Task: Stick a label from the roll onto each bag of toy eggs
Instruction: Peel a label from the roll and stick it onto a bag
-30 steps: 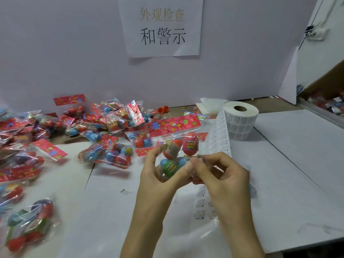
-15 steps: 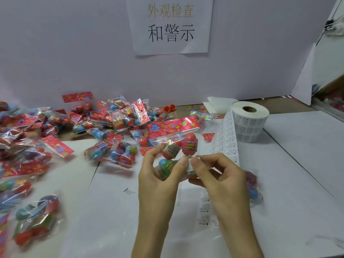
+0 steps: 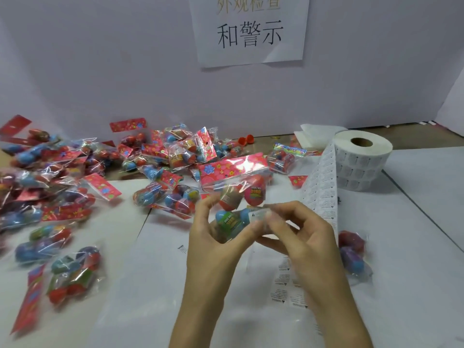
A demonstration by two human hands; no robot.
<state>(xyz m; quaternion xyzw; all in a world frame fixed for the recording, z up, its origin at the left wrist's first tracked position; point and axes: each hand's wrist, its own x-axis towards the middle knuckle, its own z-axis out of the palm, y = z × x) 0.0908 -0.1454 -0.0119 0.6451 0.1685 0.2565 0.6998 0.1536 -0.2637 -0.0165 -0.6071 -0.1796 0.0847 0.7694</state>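
Note:
My left hand (image 3: 213, 237) grips a clear bag of toy eggs (image 3: 241, 192) with a red flowered header, held above the table's middle. A small white label (image 3: 259, 215) lies on the bag's lower right, and the fingers of my right hand (image 3: 301, 234) pinch it against the bag. The white label roll (image 3: 361, 162) stands at the back right, and its strip of labels (image 3: 324, 187) runs down behind my right hand onto the table.
Many more bags of toy eggs (image 3: 62, 187) are heaped across the left and back of the white table (image 3: 414, 247). One bag (image 3: 351, 252) lies just right of my right hand. A wall with a paper sign (image 3: 249, 28) closes the back.
Both hands stay together on the bag, and the label now shows on it under my right fingers. The camera view has shifted a little to the left.

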